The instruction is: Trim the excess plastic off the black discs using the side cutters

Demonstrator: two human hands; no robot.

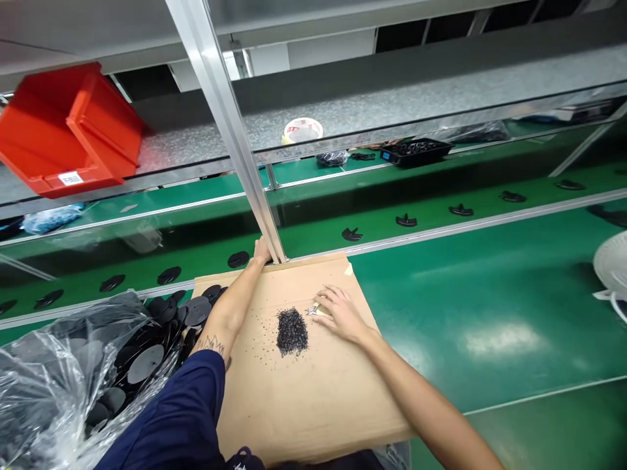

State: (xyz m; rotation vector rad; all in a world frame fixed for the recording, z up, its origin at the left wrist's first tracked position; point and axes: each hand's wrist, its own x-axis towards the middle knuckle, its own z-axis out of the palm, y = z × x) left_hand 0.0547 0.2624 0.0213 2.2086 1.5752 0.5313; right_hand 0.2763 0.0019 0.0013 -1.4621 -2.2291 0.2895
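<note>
A flat cardboard sheet [298, 398] lies in front of me, with a heap of small black granules [292, 331] in its middle and loose specks around it. My right hand [340, 314] rests palm down to the right of the heap, its fingers over the pale handle of a small metal cutting tool [313, 309]. My left hand [262, 250] reaches the sheet's far edge beside an aluminium upright [226, 111], its fingers partly hidden. A clear plastic bag [49, 385] of black plastic discs sits at the sheet's left edge.
Green conveyor belts [480, 307] carry spaced black parts [406, 220] beyond the sheet. A red plastic bin [71, 130] sits on a shelf [392, 111] above, which also holds a tape roll [302, 130]. A black tray [416, 152] stands farther back, and a white fan [612, 271] is at the right edge.
</note>
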